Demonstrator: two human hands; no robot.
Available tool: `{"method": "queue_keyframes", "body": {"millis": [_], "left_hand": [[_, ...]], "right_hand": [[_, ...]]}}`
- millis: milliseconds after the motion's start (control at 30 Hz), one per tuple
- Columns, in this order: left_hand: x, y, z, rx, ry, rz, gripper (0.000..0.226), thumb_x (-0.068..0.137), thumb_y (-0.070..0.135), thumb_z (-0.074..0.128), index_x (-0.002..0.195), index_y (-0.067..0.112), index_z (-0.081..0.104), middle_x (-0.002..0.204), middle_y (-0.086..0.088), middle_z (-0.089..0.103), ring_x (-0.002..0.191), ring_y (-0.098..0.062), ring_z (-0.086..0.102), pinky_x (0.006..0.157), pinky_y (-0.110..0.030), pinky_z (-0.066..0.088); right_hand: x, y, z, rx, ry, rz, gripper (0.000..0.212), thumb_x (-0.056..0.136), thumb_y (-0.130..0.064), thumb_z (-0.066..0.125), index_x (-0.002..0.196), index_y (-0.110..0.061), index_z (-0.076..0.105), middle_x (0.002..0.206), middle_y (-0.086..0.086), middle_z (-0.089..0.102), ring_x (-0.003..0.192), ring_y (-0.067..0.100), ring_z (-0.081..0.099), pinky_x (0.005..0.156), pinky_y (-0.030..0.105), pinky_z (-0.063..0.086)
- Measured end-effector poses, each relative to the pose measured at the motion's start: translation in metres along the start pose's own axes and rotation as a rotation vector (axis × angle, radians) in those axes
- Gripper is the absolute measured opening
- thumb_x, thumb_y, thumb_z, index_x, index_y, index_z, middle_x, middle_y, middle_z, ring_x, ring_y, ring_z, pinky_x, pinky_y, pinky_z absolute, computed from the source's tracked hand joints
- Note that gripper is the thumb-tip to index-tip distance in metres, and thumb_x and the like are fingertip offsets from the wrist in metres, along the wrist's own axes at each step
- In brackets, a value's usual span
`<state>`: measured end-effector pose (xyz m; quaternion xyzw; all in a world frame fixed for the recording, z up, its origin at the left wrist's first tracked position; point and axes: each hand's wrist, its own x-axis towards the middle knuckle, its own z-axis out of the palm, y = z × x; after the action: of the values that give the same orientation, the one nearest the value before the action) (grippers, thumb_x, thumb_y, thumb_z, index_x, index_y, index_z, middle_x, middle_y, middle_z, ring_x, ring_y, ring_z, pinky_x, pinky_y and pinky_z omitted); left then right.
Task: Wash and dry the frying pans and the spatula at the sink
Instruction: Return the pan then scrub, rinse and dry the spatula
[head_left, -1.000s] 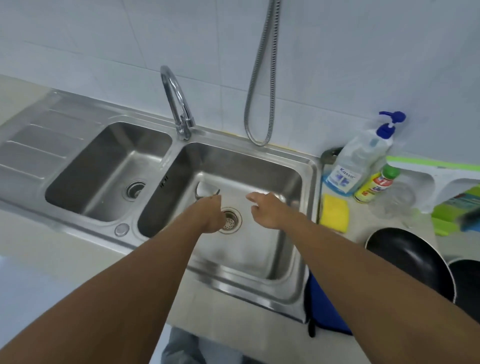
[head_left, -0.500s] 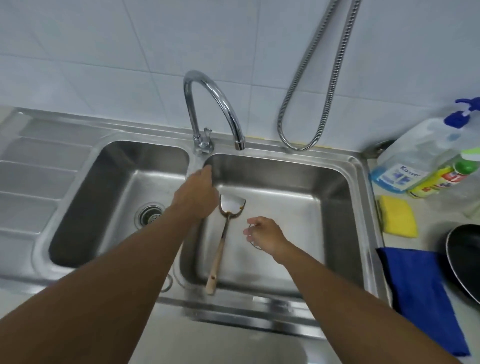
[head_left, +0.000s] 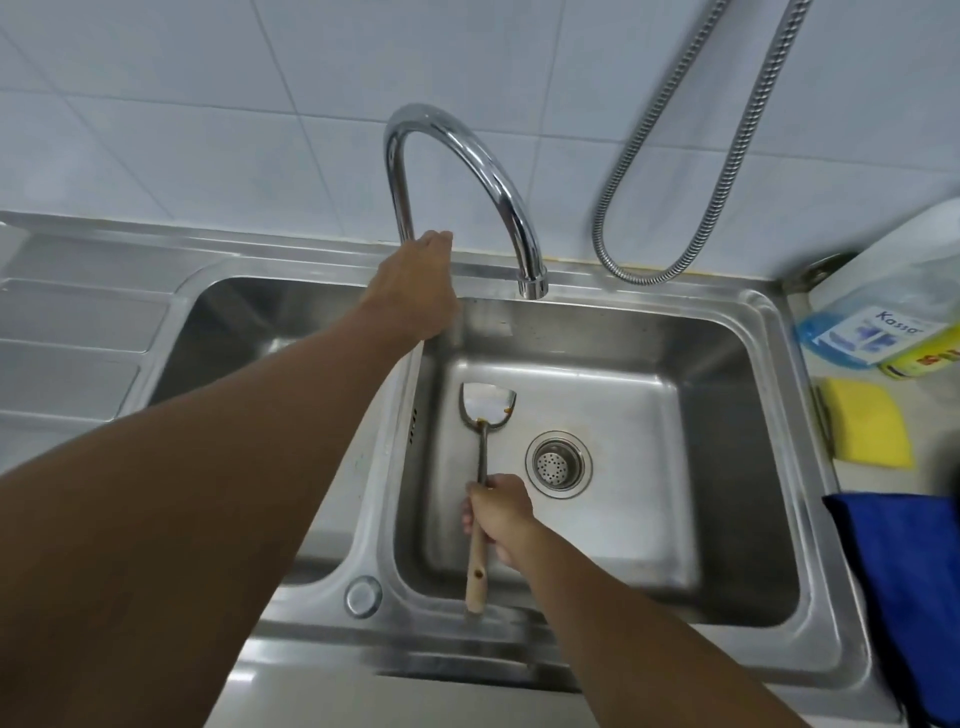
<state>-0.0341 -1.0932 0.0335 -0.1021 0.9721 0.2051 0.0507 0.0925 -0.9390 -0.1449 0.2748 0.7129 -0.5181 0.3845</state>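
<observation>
A steel spatula (head_left: 485, 405) with a wooden handle lies in the right basin (head_left: 727, 467) of the double sink, blade toward the back, with brown residue on it. My right hand (head_left: 501, 514) is closed around its handle where metal meets wood. My left hand (head_left: 415, 286) reaches to the base of the curved chrome tap (head_left: 467, 166) and covers the tap lever; whether it grips the lever is hidden. No water runs from the spout. No frying pan shows.
A yellow sponge (head_left: 867, 428) lies on the counter right of the sink, with a soap bottle (head_left: 883, 322) behind it and a blue cloth (head_left: 904, 587) in front. A metal hose (head_left: 691, 171) hangs on the tiled wall. The left basin (head_left: 249, 332) is partly behind my arm.
My right hand has closed on the spatula handle. My left hand has moved from the sink divider up to the tap base. The view has shifted closer over the right basin.
</observation>
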Motion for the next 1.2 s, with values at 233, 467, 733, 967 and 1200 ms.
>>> {"method": "queue_keyframes", "body": {"millis": [233, 467, 733, 967, 1200], "left_hand": [[-0.02, -0.004, 0.005, -0.001, 0.04, 0.008, 0.027, 0.095, 0.001, 0.046, 0.119, -0.001, 0.057, 0.118, -0.02, 0.061, 0.109, -0.038, 0.059, 0.083, -0.037, 0.043], [-0.045, -0.006, 0.006, -0.038, -0.038, -0.038, 0.055, 0.088, -0.005, 0.052, 0.143, 0.002, 0.049, 0.151, -0.017, 0.049, 0.135, -0.034, 0.049, 0.095, -0.027, 0.039], [-0.055, 0.002, 0.013, -0.049, -0.109, -0.068, 0.077, 0.092, 0.001, 0.052, 0.16, -0.004, 0.017, 0.169, -0.019, 0.015, 0.156, -0.035, 0.019, 0.124, -0.04, 0.024], [-0.061, 0.013, 0.03, -0.252, -0.182, -0.243, 0.088, 0.095, 0.002, 0.048, 0.161, -0.001, -0.011, 0.168, -0.027, 0.014, 0.154, -0.04, 0.023, 0.123, -0.046, 0.027], [-0.056, 0.015, 0.031, -0.265, -0.173, -0.27, 0.09, 0.095, 0.003, 0.049, 0.159, -0.002, -0.014, 0.168, -0.027, 0.016, 0.151, -0.043, 0.028, 0.121, -0.047, 0.032]], "right_hand": [[-0.017, -0.01, -0.019, -0.072, 0.145, -0.097, 0.024, 0.093, -0.012, 0.049, 0.072, -0.008, 0.06, 0.049, 0.009, 0.052, 0.037, 0.023, 0.052, 0.04, 0.024, 0.041], [-0.045, -0.035, -0.047, 0.044, 0.161, -0.216, 0.024, 0.092, -0.003, 0.045, 0.071, -0.005, 0.057, 0.058, 0.012, 0.049, 0.036, 0.021, 0.045, 0.043, 0.029, 0.039], [-0.069, -0.047, -0.06, 0.083, 0.139, -0.279, 0.026, 0.096, -0.005, 0.047, 0.076, -0.003, 0.062, 0.062, 0.009, 0.052, 0.035, 0.017, 0.046, 0.042, 0.027, 0.042], [-0.076, -0.037, -0.073, 0.098, 0.13, -0.261, 0.024, 0.094, -0.004, 0.044, 0.072, -0.005, 0.053, 0.072, 0.013, 0.05, 0.033, 0.016, 0.044, 0.042, 0.026, 0.036], [-0.079, -0.022, -0.092, 0.081, 0.137, -0.229, 0.022, 0.096, -0.007, 0.048, 0.091, 0.006, 0.066, 0.073, 0.009, 0.057, 0.036, 0.016, 0.048, 0.04, 0.024, 0.042]]}}
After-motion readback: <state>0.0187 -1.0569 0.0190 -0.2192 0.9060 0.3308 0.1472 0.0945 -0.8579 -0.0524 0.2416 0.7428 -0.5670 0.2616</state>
